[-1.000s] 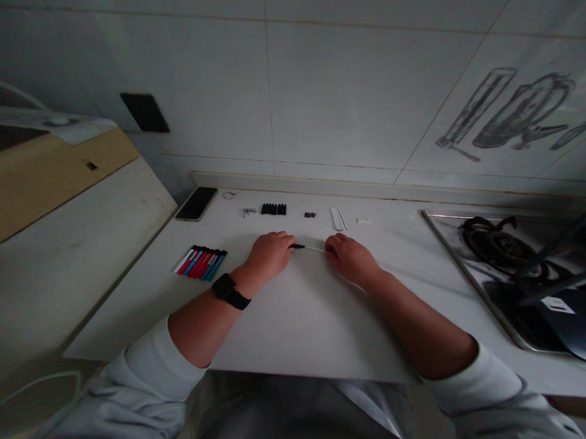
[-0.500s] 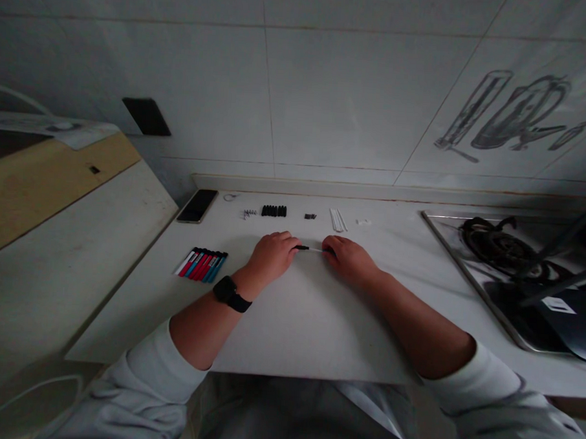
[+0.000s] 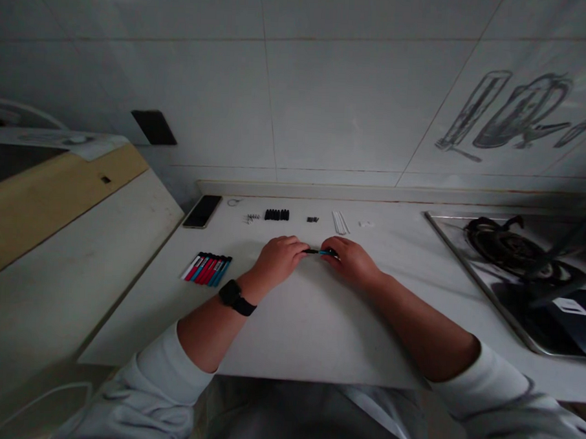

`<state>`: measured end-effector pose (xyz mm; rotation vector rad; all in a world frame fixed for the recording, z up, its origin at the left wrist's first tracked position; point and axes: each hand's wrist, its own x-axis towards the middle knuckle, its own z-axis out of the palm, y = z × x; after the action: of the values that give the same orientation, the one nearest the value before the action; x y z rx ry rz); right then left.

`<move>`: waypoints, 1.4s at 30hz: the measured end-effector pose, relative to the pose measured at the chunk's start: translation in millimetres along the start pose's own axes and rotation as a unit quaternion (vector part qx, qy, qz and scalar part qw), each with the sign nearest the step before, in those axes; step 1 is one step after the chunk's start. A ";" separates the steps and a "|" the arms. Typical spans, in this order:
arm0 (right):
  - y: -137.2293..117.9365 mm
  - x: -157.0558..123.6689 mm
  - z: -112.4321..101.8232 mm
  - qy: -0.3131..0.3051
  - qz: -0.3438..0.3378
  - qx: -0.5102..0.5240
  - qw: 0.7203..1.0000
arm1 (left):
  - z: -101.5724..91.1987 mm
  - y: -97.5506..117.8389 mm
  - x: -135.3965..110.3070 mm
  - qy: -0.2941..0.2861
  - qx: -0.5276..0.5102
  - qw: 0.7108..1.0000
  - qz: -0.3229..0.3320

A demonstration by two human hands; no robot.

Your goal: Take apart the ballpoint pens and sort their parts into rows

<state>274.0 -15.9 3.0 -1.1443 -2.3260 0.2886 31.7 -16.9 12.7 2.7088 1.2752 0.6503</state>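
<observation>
Both of my hands rest on the white countertop (image 3: 317, 324) and meet over a small pen (image 3: 319, 252) with a black part on the left and a blue part on the right. My left hand (image 3: 277, 261), with a black watch on its wrist, is closed on the black end. My right hand (image 3: 350, 262) is closed on the blue end. The fingertips of the two hands lie only a short gap apart.
A row of red, blue and black pens (image 3: 207, 268) lies to the left. Along the back edge are a phone (image 3: 203, 211), small springs (image 3: 251, 218), black caps (image 3: 276, 214), tiny dark parts (image 3: 312, 219), white refill tubes (image 3: 340, 222). A gas hob (image 3: 519, 255) fills the right.
My hands have drawn together. The white refill that showed between them is now hidden, and a blue barrel shows at my right fingers. The view has shifted slightly.
</observation>
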 end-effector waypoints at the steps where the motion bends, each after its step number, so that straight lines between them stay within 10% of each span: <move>1: 0.6 0.1 0.4 0.003 0.001 -0.002 1.000 | 0.4 -0.4 0.1 0.003 -0.005 1.000 0.001; 42: -6.8 -0.9 -3.0 0.060 -0.005 -0.032 0.998 | -0.2 -0.8 1.5 0.030 -0.104 0.993 -0.037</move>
<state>271.5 -21.0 8.0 -1.1485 -2.2489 0.1373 31.8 -15.3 13.1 2.4815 1.2360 0.8115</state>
